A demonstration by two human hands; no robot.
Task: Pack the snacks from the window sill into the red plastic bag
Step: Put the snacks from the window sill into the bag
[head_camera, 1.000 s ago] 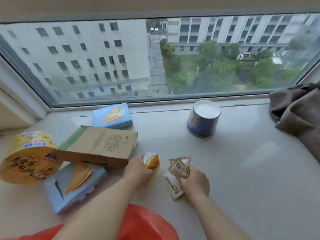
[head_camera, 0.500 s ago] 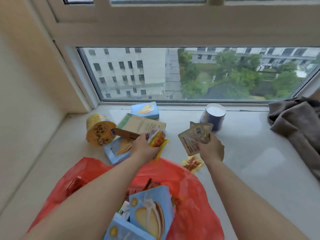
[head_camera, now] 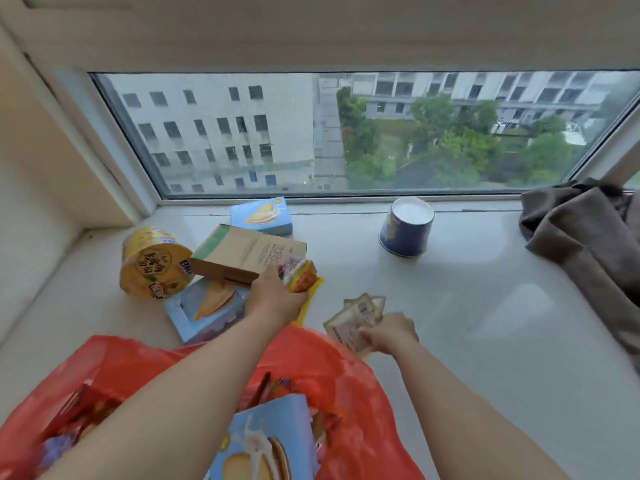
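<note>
The red plastic bag (head_camera: 349, 386) lies open at the near edge of the sill, with a blue biscuit box (head_camera: 266, 441) and other packets inside. My left hand (head_camera: 273, 296) holds an orange-yellow snack packet (head_camera: 301, 277) just beyond the bag's far rim. My right hand (head_camera: 389, 332) grips beige sachets (head_camera: 356, 317) low over the sill, right of the bag's rim. Left on the sill are a yellow noodle cup (head_camera: 154, 263) on its side, a brown carton (head_camera: 247, 254), and two blue biscuit boxes (head_camera: 207, 311) (head_camera: 261, 216).
A blue tub with a white bottom (head_camera: 408, 226) stands upside down near the window. A brown-grey cloth (head_camera: 585, 244) is heaped at the right end of the pale sill (head_camera: 502, 323). The window glass closes off the far side; a wall stands at the left.
My view has pulled back, bringing the bag into sight. My right hand rose with the sachets, then came down to the sill near the bag; the small orange packet there is now hidden.
</note>
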